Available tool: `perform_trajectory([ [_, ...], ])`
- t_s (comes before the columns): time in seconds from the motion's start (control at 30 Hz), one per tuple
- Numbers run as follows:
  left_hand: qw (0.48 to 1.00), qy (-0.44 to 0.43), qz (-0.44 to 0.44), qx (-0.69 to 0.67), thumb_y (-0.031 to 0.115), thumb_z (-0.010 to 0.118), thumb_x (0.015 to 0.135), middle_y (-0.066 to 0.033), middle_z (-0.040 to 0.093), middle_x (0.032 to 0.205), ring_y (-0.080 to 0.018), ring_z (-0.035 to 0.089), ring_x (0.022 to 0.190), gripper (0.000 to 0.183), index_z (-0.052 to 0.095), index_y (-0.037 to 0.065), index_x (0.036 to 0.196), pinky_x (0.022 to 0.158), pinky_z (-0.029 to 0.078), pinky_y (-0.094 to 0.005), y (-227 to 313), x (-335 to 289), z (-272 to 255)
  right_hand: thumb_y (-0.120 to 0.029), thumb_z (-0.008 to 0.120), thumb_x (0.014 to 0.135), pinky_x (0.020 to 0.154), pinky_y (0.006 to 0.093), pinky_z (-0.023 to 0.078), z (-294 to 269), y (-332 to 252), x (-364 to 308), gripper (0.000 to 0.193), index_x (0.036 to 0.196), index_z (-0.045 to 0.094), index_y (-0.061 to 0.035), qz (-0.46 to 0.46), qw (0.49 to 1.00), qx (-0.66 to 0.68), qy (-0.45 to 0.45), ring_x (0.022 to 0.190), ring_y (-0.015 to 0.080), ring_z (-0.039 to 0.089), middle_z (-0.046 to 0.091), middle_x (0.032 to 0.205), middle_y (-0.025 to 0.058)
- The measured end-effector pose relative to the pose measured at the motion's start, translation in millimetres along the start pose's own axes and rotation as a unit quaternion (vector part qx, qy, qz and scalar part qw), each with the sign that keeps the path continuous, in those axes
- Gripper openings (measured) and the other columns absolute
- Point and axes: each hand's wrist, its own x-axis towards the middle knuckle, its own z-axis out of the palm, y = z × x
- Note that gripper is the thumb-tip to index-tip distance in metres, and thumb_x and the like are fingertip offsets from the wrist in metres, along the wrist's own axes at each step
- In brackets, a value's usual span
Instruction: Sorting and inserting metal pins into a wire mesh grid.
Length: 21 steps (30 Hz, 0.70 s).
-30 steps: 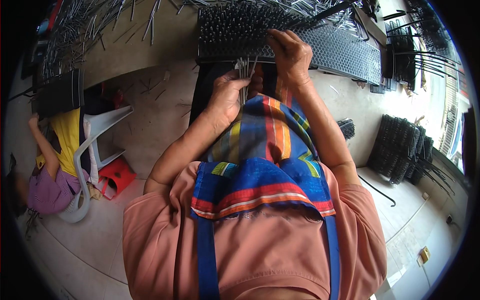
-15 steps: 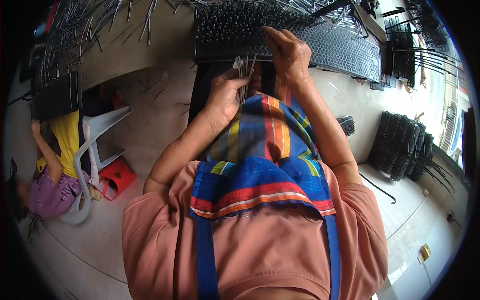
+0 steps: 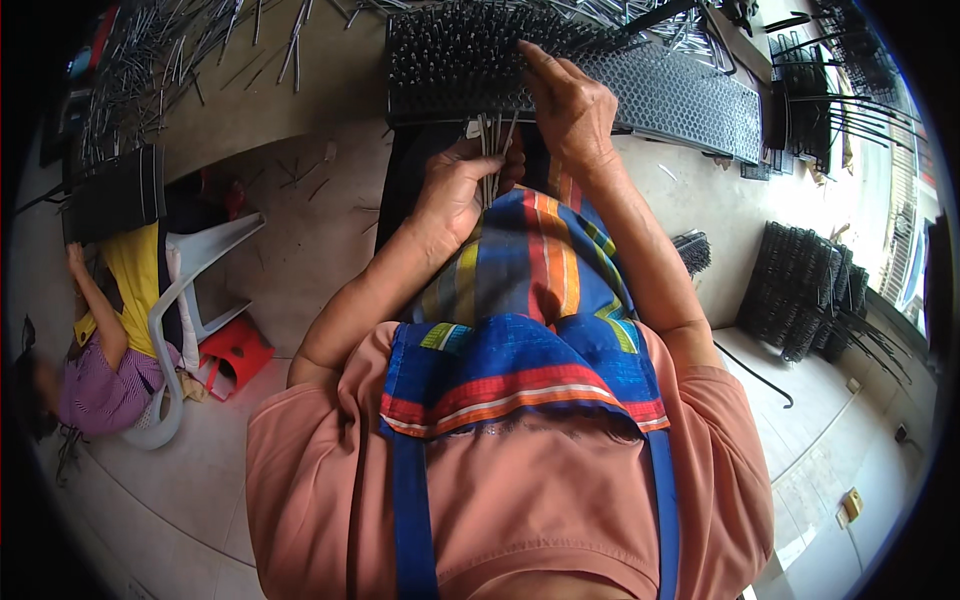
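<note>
My left hand (image 3: 455,188) is wrapped round a bundle of thin metal rods (image 3: 488,145), held upright in front of the bench edge over my lap. Above and to the right, my right hand (image 3: 578,112) hovers at the front part of a dark perforated panel (image 3: 690,95). Its thumb and index finger come together near the standing pins; whatever they pinch is too small to make out. Dense dark pins (image 3: 450,50) stand upright in the panel's left half, while the holes of its right half show bare.
Loose metal rods (image 3: 180,60) lie scattered over the bench (image 3: 285,110) at the left and back. Black wire racks (image 3: 800,290) are stacked on the floor at right. At left, another person (image 3: 110,380) sits in a grey plastic chair (image 3: 165,340) beside a red container (image 3: 237,357).
My right hand has shifted slightly left and away from me over the pins. My left hand keeps hold of the rods, almost in the same place.
</note>
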Motion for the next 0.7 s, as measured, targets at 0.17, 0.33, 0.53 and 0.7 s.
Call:
perform_trajectory([
  [0.17, 1.0, 0.009, -0.005, 0.005, -0.004, 0.058, 0.085, -0.0141, 0.07, 0.093, -0.0211, 0.069, 0.077, 0.025, 0.065, 0.001, 0.108, 0.068, 0.056, -0.0309, -0.4, 0.0, 1.0, -0.022, 0.063, 0.088, 0.053, 0.0379, 0.049, 0.8, 5.1, 2.1, 0.028, 0.116, 0.067, -0.0194, -0.071, 0.996, -0.018, -0.059, 0.064, 0.0283, 0.064, 0.064, 0.077, 0.0052],
  [0.33, 1.0, -0.007, -0.003, 0.005, -0.006, 0.057, 0.085, -0.0149, 0.07, 0.093, -0.0218, 0.069, 0.078, 0.027, 0.065, 0.0, 0.109, 0.07, 0.056, -0.0313, 3.5, -2.3, 4.7, -0.02, 0.067, 0.085, 0.054, 0.0347, 0.05, -6.6, 8.4, -18.7, 0.024, 0.107, 0.069, -0.0114, -0.011, 0.999, 0.041, -0.027, 0.064, 0.0277, 0.065, 0.064, 0.078, 0.0088],
  [0.53, 0.996, -0.064, -0.018, 0.063, -0.004, 0.056, 0.088, -0.0155, 0.069, 0.099, -0.0231, 0.069, 0.085, 0.022, 0.063, -0.004, 0.109, 0.078, 0.057, -0.0324, 7.2, -9.6, 16.0, -0.007, 0.069, 0.084, 0.051, 0.0225, 0.042, -5.2, 4.5, -40.5, 0.01, 0.077, 0.066, -0.0003, 0.327, 0.795, 0.476, -0.185, 0.057, 0.006, 0.053, 0.058, 0.063, -0.0027],
  [0.7, 0.998, -0.05, 0.024, 0.029, 0.0, 0.056, 0.09, -0.0147, 0.069, 0.097, -0.0234, 0.069, 0.084, 0.02, 0.064, -0.003, 0.109, 0.077, 0.057, -0.0331, 1.4, -8.8, 7.0, -0.006, 0.068, 0.084, 0.048, 0.0191, 0.035, -19.5, 7.9, -27.9, 0.006, 0.082, 0.067, -0.0006, 0.399, 0.732, 0.528, -0.165, 0.053, 0.0031, 0.046, 0.059, 0.066, -0.0024],
])
